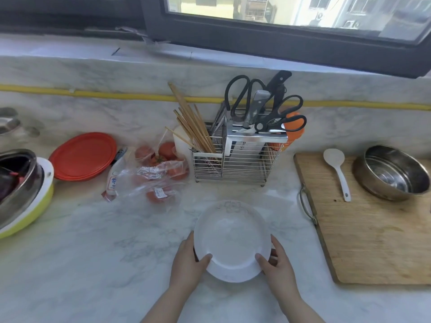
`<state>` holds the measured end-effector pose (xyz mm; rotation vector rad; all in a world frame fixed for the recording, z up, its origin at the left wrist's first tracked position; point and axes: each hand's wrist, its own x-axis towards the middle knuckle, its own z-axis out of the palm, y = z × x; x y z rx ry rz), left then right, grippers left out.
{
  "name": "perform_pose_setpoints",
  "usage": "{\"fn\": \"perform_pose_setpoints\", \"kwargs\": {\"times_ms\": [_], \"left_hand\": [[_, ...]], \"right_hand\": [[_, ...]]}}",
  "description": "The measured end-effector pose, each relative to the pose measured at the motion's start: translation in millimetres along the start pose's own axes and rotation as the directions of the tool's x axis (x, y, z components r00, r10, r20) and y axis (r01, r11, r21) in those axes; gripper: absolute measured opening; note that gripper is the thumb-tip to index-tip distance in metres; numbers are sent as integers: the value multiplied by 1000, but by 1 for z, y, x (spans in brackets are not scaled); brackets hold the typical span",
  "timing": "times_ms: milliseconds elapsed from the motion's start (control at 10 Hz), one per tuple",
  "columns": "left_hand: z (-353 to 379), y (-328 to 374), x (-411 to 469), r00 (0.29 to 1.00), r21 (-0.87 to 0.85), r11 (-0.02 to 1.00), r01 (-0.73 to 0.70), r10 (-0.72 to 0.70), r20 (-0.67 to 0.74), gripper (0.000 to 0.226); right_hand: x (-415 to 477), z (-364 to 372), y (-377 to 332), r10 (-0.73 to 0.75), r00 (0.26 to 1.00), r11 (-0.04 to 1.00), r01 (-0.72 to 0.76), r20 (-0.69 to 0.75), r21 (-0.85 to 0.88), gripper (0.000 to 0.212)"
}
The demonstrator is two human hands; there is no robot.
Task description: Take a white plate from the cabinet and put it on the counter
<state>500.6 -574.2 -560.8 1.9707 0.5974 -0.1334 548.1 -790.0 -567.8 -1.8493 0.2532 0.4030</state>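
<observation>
A white plate (232, 238) with a faint flower print near its far rim is at the middle of the marble counter (98, 257). My left hand (187, 259) grips its near-left rim, thumb on top. My right hand (277, 259) grips the near-right rim the same way. I cannot tell whether the plate rests flat on the counter or is held just above it. No cabinet is in view.
A wire rack (235, 159) with chopsticks, scissors and knives stands behind the plate. A bag of tomatoes (158, 173) and red plates (84, 156) lie to the left. A wooden cutting board (373, 229) at right carries a white spoon (337, 169) and steel bowl (391, 172). A yellow-green basin (25, 206) sits far left.
</observation>
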Motion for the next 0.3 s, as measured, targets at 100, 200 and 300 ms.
{"fn": "perform_pose_setpoints", "kwargs": {"times_ms": [100, 200, 300], "left_hand": [[-8, 1, 1, 997, -30, 999, 45, -43, 68, 60], [-22, 0, 6, 992, 64, 992, 113, -116, 45, 77], [-47, 12, 5, 996, 349, 937, -17, 46, -74, 72]], "right_hand": [[-1, -4, -5, 13, 1000, 997, -11, 17, -75, 63], [1, -14, -12, -31, 1000, 954, 30, 3, -297, 65], [3, -30, -33, -219, 976, 820, 173, -19, -546, 63]]}}
